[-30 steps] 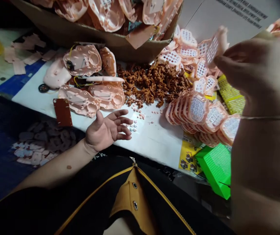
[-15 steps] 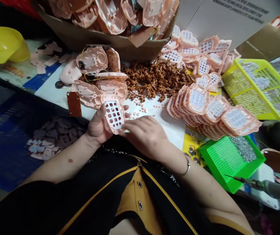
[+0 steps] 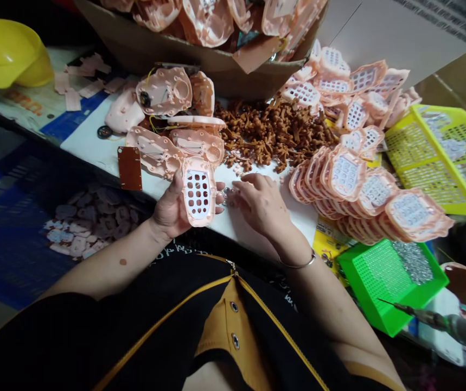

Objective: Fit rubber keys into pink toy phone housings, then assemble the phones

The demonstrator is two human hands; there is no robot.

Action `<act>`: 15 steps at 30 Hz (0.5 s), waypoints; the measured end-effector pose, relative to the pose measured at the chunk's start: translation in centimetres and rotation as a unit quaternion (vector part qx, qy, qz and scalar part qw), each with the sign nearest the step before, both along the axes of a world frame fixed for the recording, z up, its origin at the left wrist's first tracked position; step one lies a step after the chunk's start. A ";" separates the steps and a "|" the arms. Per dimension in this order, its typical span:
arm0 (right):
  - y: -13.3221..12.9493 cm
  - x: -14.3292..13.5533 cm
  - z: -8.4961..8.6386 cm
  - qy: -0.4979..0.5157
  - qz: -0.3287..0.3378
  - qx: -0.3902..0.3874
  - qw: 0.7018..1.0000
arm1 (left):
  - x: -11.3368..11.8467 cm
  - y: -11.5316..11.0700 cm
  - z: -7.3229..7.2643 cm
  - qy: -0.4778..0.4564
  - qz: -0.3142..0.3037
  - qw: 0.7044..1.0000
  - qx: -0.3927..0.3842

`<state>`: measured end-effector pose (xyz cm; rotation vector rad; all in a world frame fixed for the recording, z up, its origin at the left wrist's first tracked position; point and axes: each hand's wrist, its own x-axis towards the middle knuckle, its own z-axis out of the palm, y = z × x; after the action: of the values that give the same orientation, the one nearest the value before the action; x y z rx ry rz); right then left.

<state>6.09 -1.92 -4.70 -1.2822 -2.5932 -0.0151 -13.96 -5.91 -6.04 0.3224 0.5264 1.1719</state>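
Observation:
My left hand (image 3: 170, 212) is closed round the edge of a pale pink plastic shell (image 3: 198, 220), held upright with its face towards me. Set in the shell is a white panel with rows of dark square holes. Just to its right, my right hand (image 3: 263, 206) is lowered to the white worktop, fingers bent and fingertips together over small clear and pink button pieces (image 3: 228, 196). Whatever lies between those fingertips is too small to make out.
Brown figure-like parts (image 3: 277, 133) are heaped behind. Stacked pink shells (image 3: 346, 174), a yellow basket (image 3: 415, 163) and a green tray (image 3: 363, 282) of screws stand right, beside an electric screwdriver (image 3: 440, 320). A cardboard box (image 3: 200, 62) of shells blocks the back.
My right hand has moved away from the pink shell, up and right to the small pieces on the worktop. The shell stays in my left hand, turned more upright.

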 end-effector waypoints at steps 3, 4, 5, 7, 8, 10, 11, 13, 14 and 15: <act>-1.2 -0.2 -0.1 -0.042 0.053 -0.013 0.998 | -0.2 0.2 -0.2 -0.003 -0.001 1.000 0.010; -1.7 -0.3 -0.1 -0.058 0.048 -0.014 0.997 | -0.2 0.3 -0.3 -0.004 -0.003 1.000 0.015; -2.2 -0.2 -0.3 -0.070 0.039 -0.011 0.997 | -0.2 0.3 -0.4 -0.005 -0.005 1.000 0.020; -3.0 0.0 -0.6 -0.076 0.018 0.001 0.997 | -0.2 0.4 -0.4 -0.008 -0.010 1.000 0.027; -3.4 0.2 -0.8 -0.071 0.014 0.009 0.997 | -0.2 0.4 -0.5 -0.008 -0.010 1.000 0.029; -3.9 0.7 -1.4 -0.042 0.015 0.027 0.999 | -0.2 0.3 -0.5 -0.007 -0.007 1.000 0.027; -4.1 0.9 -1.6 -0.023 0.015 0.034 0.999 | -0.1 0.3 -0.4 -0.005 -0.005 1.000 0.026; -4.4 1.3 -2.1 0.020 0.006 0.046 0.999 | 0.0 0.1 -0.3 -0.001 -0.002 1.000 0.022; -4.6 1.5 -2.3 0.042 0.002 0.051 0.998 | 0.0 0.0 -0.3 0.002 -0.002 1.000 0.020; -4.7 1.7 -2.4 0.064 -0.004 0.054 0.996 | 0.1 -0.1 -0.2 0.005 0.000 1.000 0.021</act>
<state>7.77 -6.64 -7.15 -1.2140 -2.4445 -0.0709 -13.83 -5.98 -6.28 0.3645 0.5122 1.1820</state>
